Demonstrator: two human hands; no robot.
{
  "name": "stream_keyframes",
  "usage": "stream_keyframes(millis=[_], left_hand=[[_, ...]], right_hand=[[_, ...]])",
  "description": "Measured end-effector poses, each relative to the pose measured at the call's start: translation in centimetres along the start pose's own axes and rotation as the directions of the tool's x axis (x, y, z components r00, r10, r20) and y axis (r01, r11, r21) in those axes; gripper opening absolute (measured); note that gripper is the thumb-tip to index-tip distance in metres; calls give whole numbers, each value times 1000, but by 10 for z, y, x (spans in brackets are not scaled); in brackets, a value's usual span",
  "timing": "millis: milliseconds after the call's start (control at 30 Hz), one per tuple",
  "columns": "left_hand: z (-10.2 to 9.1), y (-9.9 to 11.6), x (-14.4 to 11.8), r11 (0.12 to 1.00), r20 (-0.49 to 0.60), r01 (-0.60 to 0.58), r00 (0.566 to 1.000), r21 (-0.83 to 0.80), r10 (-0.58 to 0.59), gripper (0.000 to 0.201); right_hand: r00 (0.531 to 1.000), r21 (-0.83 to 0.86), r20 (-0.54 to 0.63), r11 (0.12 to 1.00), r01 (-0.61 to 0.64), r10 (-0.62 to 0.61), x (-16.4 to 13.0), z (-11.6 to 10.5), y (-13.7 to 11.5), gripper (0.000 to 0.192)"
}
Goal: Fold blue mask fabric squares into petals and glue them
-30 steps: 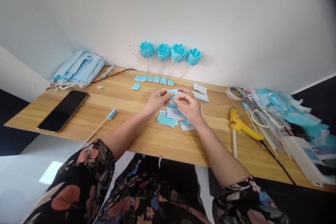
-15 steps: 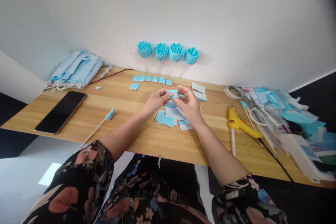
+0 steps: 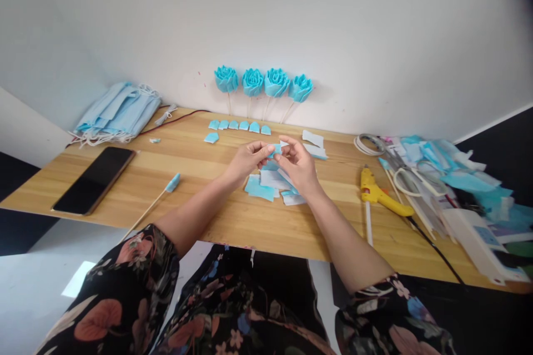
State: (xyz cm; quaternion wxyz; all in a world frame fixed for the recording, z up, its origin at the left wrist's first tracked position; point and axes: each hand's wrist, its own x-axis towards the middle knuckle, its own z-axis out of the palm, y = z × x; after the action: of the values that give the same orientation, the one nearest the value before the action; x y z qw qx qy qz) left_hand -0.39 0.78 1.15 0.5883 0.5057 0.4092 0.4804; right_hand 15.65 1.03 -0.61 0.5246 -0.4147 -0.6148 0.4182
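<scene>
Both hands pinch a small blue fabric piece above the wooden table.

Head view: the left hand point(image 3: 245, 159) and right hand point(image 3: 298, 165) meet fingertip to fingertip, clamped on the blue piece point(image 3: 275, 150), whose long axis runs left to right between them, just above the pile of cut scraps point(image 3: 266, 184). Since a second ago the piece looks narrower and more folded, and the hands sit closer together. Beyond the scraps lies a row of folded petals point(image 3: 239, 125) and four blue roses point(image 3: 262, 82) against the wall; a yellow glue gun point(image 3: 381, 195) lies well right of the scraps, a phone point(image 3: 94, 179) and a budded stick point(image 3: 155, 202) well left. Nothing blocks the hands.
</scene>
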Motion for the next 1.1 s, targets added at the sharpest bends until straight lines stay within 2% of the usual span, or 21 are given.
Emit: stream_keyframes(millis=[333,500,633,1000,1100], left_hand=[[0,1,-1,999,-24,-33,999,9,34,26],[-1,2,0,999,-15,-34,999,21,35,29],[0,0,1,998,-8,-24,1000,50,24,28],[-1,2,2,997,13,-13,1000,76,12,21],[-1,0,2,997,1,1,1000,75,-1,23]], right_hand=[[999,72,29,997,-31,29,-1,-2,-4,44],[1000,74,-19,997,-14,16,-1,-5,-7,39],[1000,86,-12,996,-25,26,0,-4,-4,41],[999,18,-52,1000,4,-3,-1,-6,-7,31],[1000,-19,-11,1000,5,-5,-1,-7,-5,35]])
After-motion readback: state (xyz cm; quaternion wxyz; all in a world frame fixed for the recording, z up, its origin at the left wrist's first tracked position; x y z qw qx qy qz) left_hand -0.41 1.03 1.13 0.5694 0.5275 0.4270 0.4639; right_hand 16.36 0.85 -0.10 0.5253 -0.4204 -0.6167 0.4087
